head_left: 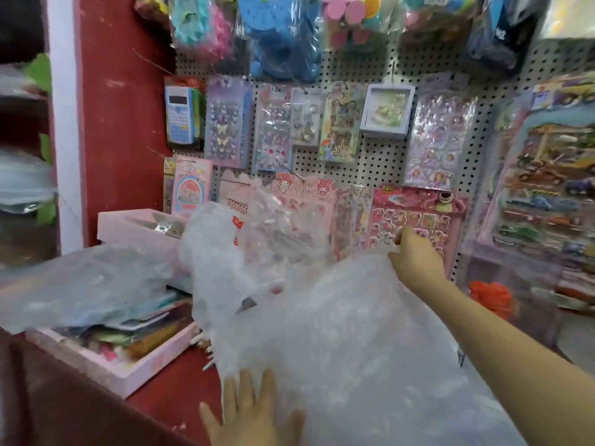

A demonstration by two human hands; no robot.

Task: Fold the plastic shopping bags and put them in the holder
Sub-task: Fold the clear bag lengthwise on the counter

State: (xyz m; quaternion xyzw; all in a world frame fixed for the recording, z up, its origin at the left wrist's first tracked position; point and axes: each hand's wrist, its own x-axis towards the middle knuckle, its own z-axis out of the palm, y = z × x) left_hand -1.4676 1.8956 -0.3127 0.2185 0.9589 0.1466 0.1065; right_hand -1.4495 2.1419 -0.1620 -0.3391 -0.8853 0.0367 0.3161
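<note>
Translucent plastic bag (338,333) lay spread just right of the pink box (128,371), its long axis running away from the body. The left hand (254,410) pressed the near edge with fingers spread. The right hand (415,259), farther from the box, pinched the far corner.

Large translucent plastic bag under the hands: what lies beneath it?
Only the red counter shows, at the left edge of the large translucent plastic bag. Anything else beneath is hidden by the cloudy film.

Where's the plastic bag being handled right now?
Head view, lower centre-right: the plastic bag is spread over the red counter, left hand pressing its near edge, right hand gripping its far edge.
</note>
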